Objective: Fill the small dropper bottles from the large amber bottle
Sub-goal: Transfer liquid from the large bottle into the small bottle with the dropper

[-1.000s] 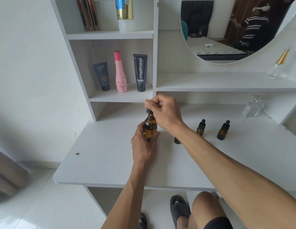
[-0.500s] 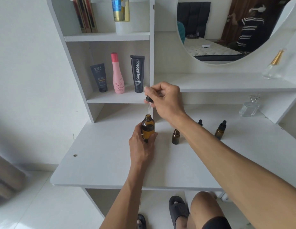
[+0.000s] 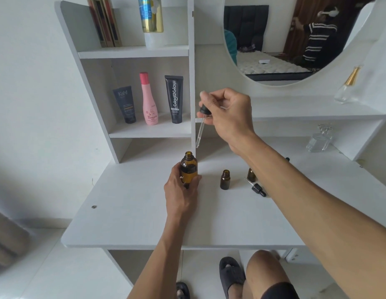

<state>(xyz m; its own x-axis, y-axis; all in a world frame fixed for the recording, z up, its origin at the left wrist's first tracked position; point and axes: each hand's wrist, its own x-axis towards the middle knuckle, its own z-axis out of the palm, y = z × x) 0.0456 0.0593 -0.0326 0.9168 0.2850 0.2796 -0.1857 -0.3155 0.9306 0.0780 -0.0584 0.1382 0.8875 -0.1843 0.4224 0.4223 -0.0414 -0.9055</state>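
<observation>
Fingers of the left hand (image 3: 183,190) curl round the large amber bottle (image 3: 189,169), which stands upright and uncapped on the white desk (image 3: 127,212), near its middle. Amber liquid fills the lower part of the bottle. Up and to the right, clear of the bottle's mouth, the right hand (image 3: 228,113) pinches the black bulb of the dropper (image 3: 201,126) between thumb and forefinger — the other fingers are folded into the palm. The glass pipette hangs down at a slight tilt, its tip above and just right of the open neck, not touching it.

To the right of the large bottle stands a small open dropper bottle (image 3: 225,179), apart from it. Farther right a second small bottle (image 3: 251,174) shows partly behind the right forearm, and just near of it a loose dropper cap (image 3: 258,188) lies on its side on the desk.

On the shelf at the far left stand a dark tube (image 3: 124,104), a pink bottle (image 3: 149,99) and a black tube (image 3: 174,99). Far right, two clear glass perfume bottles (image 3: 320,139) sit below a round mirror (image 3: 274,39).
</observation>
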